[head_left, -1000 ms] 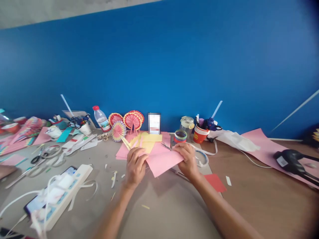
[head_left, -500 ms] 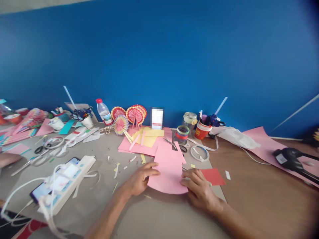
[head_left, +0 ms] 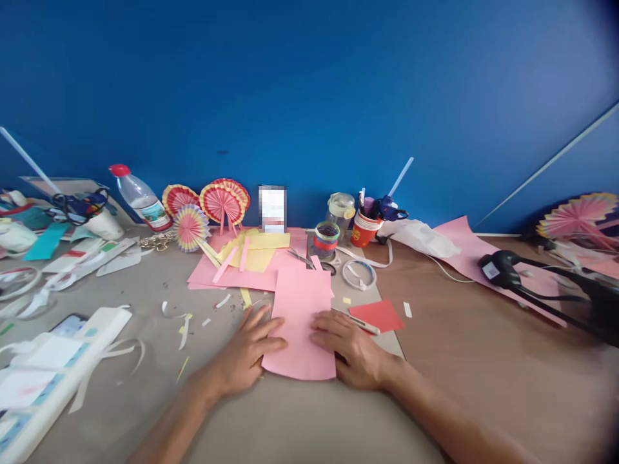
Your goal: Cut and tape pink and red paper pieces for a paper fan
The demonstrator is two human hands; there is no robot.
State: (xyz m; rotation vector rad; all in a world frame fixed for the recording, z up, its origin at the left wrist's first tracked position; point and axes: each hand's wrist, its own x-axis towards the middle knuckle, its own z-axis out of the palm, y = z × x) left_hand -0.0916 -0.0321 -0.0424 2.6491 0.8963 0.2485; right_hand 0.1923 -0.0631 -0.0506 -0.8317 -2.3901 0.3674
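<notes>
A pink sheet (head_left: pixel 300 328) lies flat on the gray surface (head_left: pixel 309 425) between a person's two hands. The left-hand grip (head_left: pixel 249 351) is spread, fingertips resting on the sheet's left side; the right-hand grip (head_left: pixel 355 351) lies loosely open, fingers over its right side. Neither appears to pinch the paper. The step in hand looks like smoothing and steadying the sheet; the next move, in judgment, calls for light, even pressure from both sides to avoid creases. Just beyond the right-hand grip, a pale-handled tool (head_left: pixel 366 326) lies at the edge of red paper (head_left: pixel 380 315). Farther past the grips, a red paper cup (head_left: pixel 365 232) carries yellow markings, and a clear bottle (head_left: pixel 141 198), beyond and left, wears a picture label; neither can be read. Pixelation masks the upright screen (head_left: pixel 273 211) between them. Well right, a black device (head_left: pixel 500 265) bears a white sticker, too small to decipher.
</notes>
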